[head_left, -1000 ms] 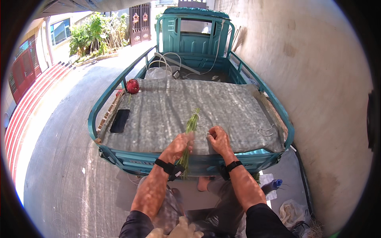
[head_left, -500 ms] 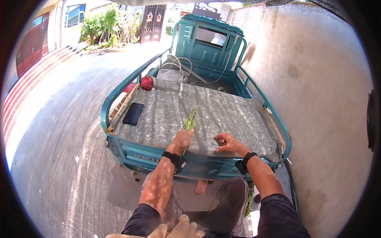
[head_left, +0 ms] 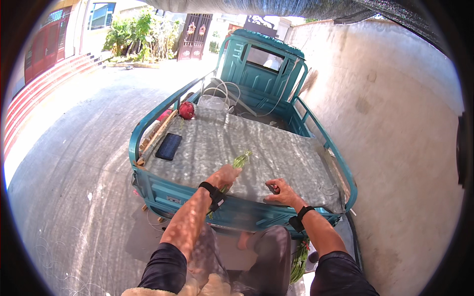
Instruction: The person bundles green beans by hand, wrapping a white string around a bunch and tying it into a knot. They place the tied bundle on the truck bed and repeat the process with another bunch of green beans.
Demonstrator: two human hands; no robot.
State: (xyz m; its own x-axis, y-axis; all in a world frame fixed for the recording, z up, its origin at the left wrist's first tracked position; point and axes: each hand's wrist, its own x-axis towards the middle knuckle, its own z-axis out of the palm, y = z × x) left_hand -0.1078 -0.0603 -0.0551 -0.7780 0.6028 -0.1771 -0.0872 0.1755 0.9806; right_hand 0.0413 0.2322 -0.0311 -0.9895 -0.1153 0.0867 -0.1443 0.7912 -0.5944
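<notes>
Stem bundle: thin green stems, ctr of frame, in L hand; top leans to upper right, lower end shows below the wrist, over the teal tailgate.
L fingers: wrapped round & clamped on the stems.
R hand: right of ctr, over near edge of the grey bed cover, apart from the bundle.
R fingers: thumb & forefinger spread, small dark item by them; can't tell if it's gripped.
Just changed: vs 1 sec ago, R hand is farther from the stems; bundle top, near upright then, now tips right. Camera view also swung a bit.
Meaning for the work: L hand alone has the bundle; R hand isn't touching it.
On cover: dark phone, left of ctr; red round fruit at its upper left corner.
Lower right: 2nd green bundle, beside the person's leg.
</notes>
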